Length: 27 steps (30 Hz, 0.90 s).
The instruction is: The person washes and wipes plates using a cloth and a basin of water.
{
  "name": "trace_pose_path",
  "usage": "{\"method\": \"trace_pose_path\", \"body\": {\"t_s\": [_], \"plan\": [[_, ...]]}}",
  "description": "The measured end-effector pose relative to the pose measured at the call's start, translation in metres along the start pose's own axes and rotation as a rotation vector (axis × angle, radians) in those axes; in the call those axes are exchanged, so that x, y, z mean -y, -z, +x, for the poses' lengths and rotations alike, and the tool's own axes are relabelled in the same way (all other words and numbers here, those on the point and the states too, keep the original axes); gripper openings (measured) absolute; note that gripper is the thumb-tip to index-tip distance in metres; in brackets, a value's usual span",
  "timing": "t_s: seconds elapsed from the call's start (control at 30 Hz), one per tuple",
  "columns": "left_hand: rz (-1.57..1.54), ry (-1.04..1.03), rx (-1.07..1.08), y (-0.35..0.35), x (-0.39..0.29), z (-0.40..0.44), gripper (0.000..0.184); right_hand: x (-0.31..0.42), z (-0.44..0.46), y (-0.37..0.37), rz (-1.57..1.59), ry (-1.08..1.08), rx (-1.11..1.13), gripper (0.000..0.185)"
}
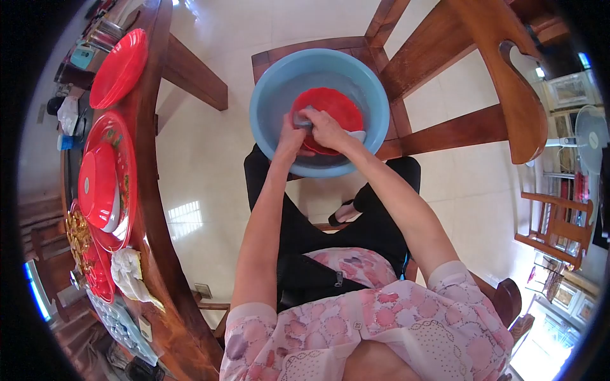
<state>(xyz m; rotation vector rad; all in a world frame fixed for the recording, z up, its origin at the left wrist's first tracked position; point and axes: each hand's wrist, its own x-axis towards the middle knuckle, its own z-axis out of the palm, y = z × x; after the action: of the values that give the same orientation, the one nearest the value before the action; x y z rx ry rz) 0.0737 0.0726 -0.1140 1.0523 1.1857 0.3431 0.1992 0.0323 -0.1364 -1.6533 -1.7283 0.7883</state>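
Note:
A light blue basin (257, 105) with cloudy water stands on a wooden chair in front of my knees. In it is a red dish with a scalloped rim (343, 105). My left hand (292, 138) is closed on the left edge of this dish. Over the dish, my right hand (328, 130) is closed, pressing a greyish, wet-looking cloth or pad (307, 117) near the left hand's fingertips. The kind of this pad is not clear. Beside my right wrist, a white object (358, 135) shows partly in the basin; the wrist hides part of it.
A wooden table (155, 254) on the left bears stacked red dishes (121, 70), a red patterned tray (127, 159) with a red bowl (98, 184), and a crumpled white cloth (129, 273). The wooden chair (397, 117) frames the basin. A fan (591, 136) stands far right.

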Motion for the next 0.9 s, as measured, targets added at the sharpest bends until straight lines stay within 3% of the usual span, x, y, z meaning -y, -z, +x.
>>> {"method": "trace_pose_path", "body": {"t_s": [0.03, 0.1, 0.23, 0.3, 0.37, 0.43, 0.5, 0.53, 0.67, 0.73, 0.87, 0.9], "plan": [[-0.023, -0.012, -0.01, 0.0, -0.002, -0.002, 0.068, 0.001, 0.0, 0.002, -0.002, 0.001, -0.002, 0.049], [-0.034, -0.039, -0.025, 0.0, -0.003, -0.006, 0.068, 0.004, 0.001, 0.01, 0.427, -0.131, -0.23, 0.045], [-0.038, -0.11, -0.082, -0.004, 0.001, -0.005, 0.068, 0.044, 0.0, 0.054, 0.669, -0.112, -0.316, 0.044], [-0.015, -0.1, -0.068, -0.005, -0.001, -0.006, 0.067, 0.044, 0.008, 0.06, 0.6, -0.031, -0.315, 0.051], [0.006, -0.09, -0.063, -0.007, -0.004, -0.012, 0.067, 0.052, 0.016, 0.064, 0.277, 0.155, -0.246, 0.054], [0.084, -0.183, -0.048, -0.007, -0.007, -0.018, 0.06, 0.039, 0.026, 0.047, 0.251, 0.231, -0.193, 0.054], [0.126, -0.253, -0.083, -0.008, -0.001, -0.014, 0.057, 0.025, 0.029, 0.022, -0.266, 0.393, -0.176, 0.051], [0.164, -0.315, -0.117, -0.007, 0.005, -0.012, 0.054, 0.025, 0.02, 0.018, -0.374, 0.424, -0.147, 0.047], [0.231, -0.358, -0.101, -0.003, 0.015, 0.0, 0.05, 0.03, 0.024, 0.021, -0.485, 0.417, -0.114, 0.042], [0.259, -0.371, -0.135, -0.008, 0.005, -0.013, 0.053, 0.034, 0.029, 0.031, -0.682, 0.361, -0.064, 0.031], [0.238, -0.389, -0.124, -0.009, -0.004, -0.025, 0.056, 0.028, 0.034, 0.048, -0.76, 0.32, -0.064, 0.024], [0.26, -0.375, -0.095, -0.008, -0.006, -0.03, 0.061, 0.016, 0.038, 0.047, -0.71, 0.223, -0.151, 0.025]]}}
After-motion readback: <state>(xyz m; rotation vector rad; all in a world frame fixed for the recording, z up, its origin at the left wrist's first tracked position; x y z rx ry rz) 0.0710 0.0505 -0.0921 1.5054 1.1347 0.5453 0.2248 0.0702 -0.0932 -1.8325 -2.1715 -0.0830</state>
